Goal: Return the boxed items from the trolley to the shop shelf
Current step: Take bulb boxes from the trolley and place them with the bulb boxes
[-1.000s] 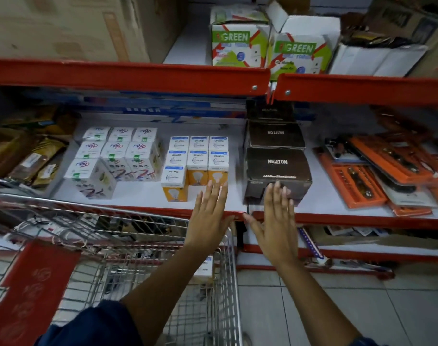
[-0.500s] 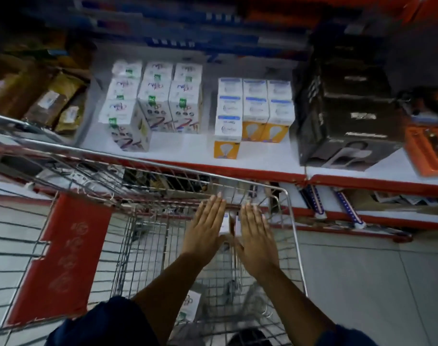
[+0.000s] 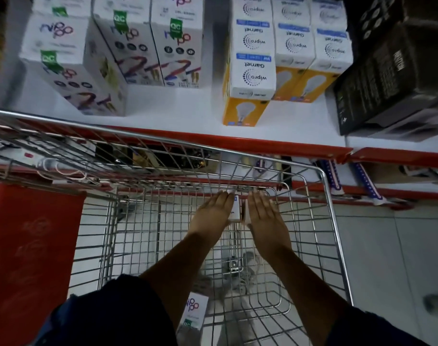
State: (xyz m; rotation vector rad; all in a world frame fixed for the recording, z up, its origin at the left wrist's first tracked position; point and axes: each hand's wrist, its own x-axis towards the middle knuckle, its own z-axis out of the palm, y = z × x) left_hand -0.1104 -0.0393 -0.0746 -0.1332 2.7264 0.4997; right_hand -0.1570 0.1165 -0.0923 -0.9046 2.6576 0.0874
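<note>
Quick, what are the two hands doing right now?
Left hand: flat, pressed against a small white box in the trolley.
Right hand: flat, pressing the box's other side.

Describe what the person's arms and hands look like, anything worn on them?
Both forearms are bare from the elbow down. Dark navy-blue sleeves cover the upper arms, ending near the elbows. The left hand and right hand wear no gloves, and no rings, watch or bands show on the fingers or wrists.

Both arms reach down and forward; left hand (image 3: 214, 212) and right hand (image 3: 265, 216) face each other (fingers straight, palms inward).
</note>
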